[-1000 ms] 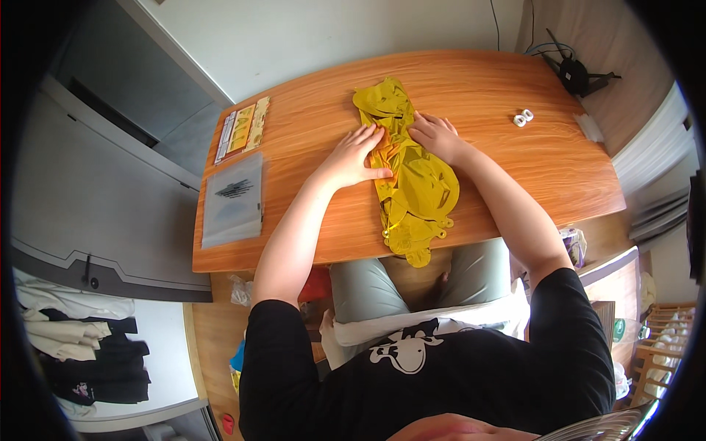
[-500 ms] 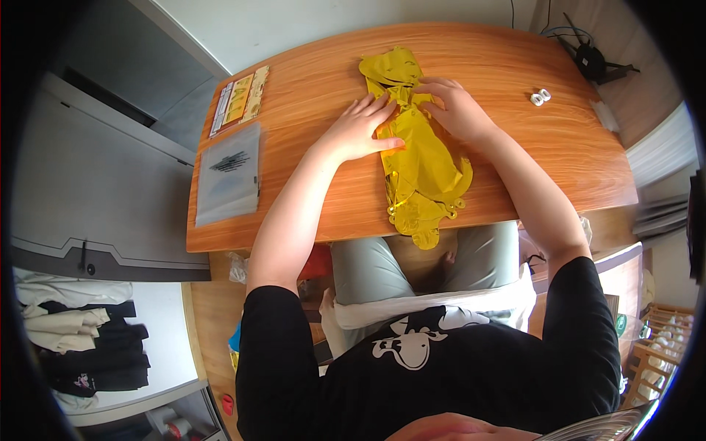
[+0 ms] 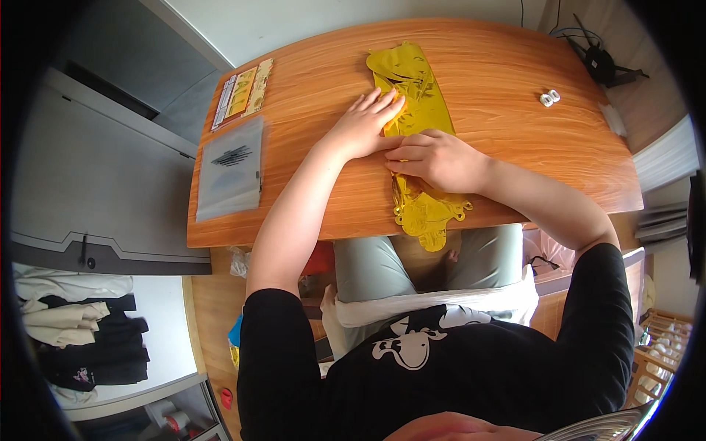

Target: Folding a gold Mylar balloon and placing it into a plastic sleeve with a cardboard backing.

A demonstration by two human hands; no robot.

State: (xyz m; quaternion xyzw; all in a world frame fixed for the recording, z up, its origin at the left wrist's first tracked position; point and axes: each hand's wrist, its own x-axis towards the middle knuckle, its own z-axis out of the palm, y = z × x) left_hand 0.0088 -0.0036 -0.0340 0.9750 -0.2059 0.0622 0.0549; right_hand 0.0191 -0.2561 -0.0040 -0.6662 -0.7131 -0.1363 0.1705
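A flat, shiny gold foil balloon (image 3: 426, 110) without air lies lengthwise on the wooden table, its lobed lower end (image 3: 430, 228) hanging over the near edge. Its right side is folded over toward the left, leaving a long straight edge on the right. My left hand (image 3: 365, 126) rests flat with fingers spread along the balloon's left edge. Across the balloon's middle reaches my right hand (image 3: 441, 160), its curled fingers closed on the foil at the left edge, just below my left thumb. The foil under both hands is hidden.
On the table's left lie a clear plastic sleeve (image 3: 220, 187) with dark marks and a printed yellow-and-white card (image 3: 243, 95). A small white object (image 3: 549, 98) sits at the right. Behind it stands a black device with antennas (image 3: 599, 66). The near table edge (image 3: 294, 241) is above my lap.
My right hand has moved left and nearer to me, bringing the balloon's right side over to the left. The left hand stays almost in place, its fingers still spread.
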